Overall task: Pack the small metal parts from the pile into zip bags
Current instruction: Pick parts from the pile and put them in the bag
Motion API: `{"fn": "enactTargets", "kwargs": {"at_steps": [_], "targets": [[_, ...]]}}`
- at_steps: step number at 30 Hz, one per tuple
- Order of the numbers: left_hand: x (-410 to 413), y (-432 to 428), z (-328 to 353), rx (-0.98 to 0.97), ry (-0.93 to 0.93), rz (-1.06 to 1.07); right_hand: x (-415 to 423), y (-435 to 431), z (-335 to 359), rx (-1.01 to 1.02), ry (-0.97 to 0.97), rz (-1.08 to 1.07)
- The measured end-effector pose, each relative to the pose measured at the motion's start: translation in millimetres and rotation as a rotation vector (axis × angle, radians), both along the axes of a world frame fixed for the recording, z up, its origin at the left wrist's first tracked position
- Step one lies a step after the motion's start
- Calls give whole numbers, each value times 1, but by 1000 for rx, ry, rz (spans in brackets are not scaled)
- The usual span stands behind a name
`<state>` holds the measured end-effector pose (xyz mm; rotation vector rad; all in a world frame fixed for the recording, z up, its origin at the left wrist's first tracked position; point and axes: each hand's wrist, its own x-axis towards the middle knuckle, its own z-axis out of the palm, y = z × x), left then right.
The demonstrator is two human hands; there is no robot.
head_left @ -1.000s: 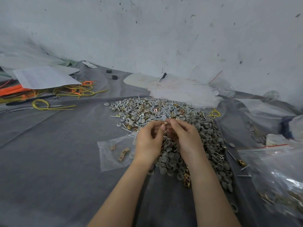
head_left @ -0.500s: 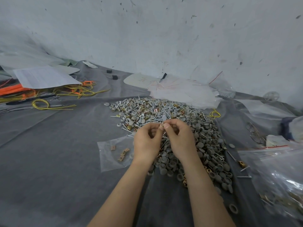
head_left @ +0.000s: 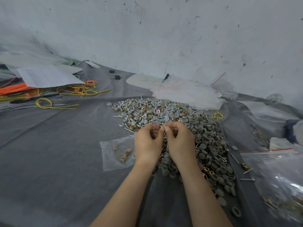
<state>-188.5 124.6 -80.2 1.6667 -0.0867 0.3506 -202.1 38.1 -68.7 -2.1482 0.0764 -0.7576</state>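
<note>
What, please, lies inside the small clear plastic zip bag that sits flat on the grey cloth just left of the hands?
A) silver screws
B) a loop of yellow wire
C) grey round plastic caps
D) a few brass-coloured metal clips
D: the small clear plastic zip bag holds only a few brass-coloured metal clips, visible through its film.

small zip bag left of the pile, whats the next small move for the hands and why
Probably carry the small part left to the small zip bag. The left hand and right hand both pinch it over the pile, and the bag lies flat beside the left hand with only a few brass clips inside.
</note>
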Motion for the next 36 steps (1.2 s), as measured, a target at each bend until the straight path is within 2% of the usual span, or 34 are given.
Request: {"fn": "enactTargets", "kwargs": {"at_steps": [5, 10, 15, 16, 25, 30, 36], "targets": [[-3, -1, 3, 37, -22, 12, 0, 0, -2, 38, 89, 15], [-2, 1, 5, 5, -17, -43, 4, -15, 1, 146, 244, 169], [-1, 3, 4, -57, -22, -152, 2, -34, -1, 490, 320, 377], [-1, 3, 4, -61, -18, -162, 2, -36, -1, 506, 321, 386], [-2, 1, 1, -46, -2, -121, 3, -32, -2, 322, 194, 255], [0, 0, 3, -137, 33, -110, 1, -22, 3, 248, 149, 198], [1, 1, 3, -155, 68, -75, 4, -8, 0, 67, 123, 5]]}}
